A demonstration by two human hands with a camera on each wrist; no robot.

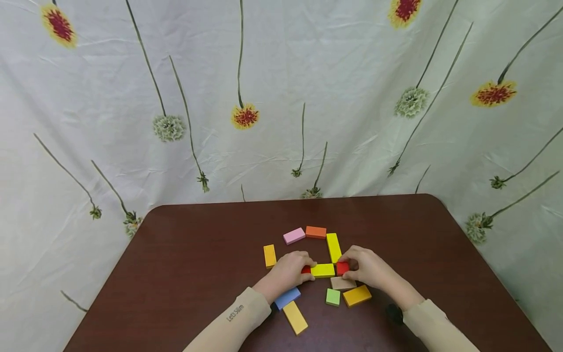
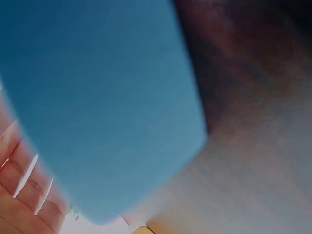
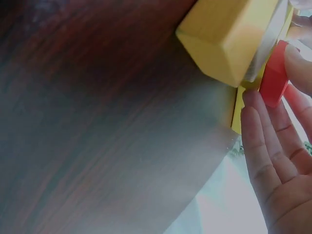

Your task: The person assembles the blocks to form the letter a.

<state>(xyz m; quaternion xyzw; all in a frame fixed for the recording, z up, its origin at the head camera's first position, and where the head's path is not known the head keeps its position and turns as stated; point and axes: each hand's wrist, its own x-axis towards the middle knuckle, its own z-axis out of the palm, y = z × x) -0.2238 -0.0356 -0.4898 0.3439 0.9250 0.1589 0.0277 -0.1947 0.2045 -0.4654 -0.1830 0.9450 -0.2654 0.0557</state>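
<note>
left of centre in the lower frame, an amber block [image 1: 270, 256] is seen on a dark brown table [image 1: 184, 274] just beside the person's left hand [image 1: 288, 270], below which a blue block [image 1: 288, 297] and a pale yellow block [image 1: 295, 318] are laid close together. by that hand's thumb and fingers a first red block [image 1: 306, 269] is apparently pinched; the contact is not shown in the left wrist view. above, a pink block [image 1: 294, 236] and an orange block [image 1: 315, 232] are set. at lower centre, a flat yellow block [image 1: 322, 271] is flanked by the reds, with a lime green block [image 1: 333, 297] beneath and a slanted yellow block [image 1: 334, 247] above. rightward, a second red block [image 1: 342, 268] is pinched by the right hand [image 1: 368, 267], over a beige block [image 1: 341, 283] and a golden block [image 1: 357, 296]. the step in hand is judged to be alignment of the reds with the yellow between them; steady inward pressure, then a clean release, seem called for.
</note>
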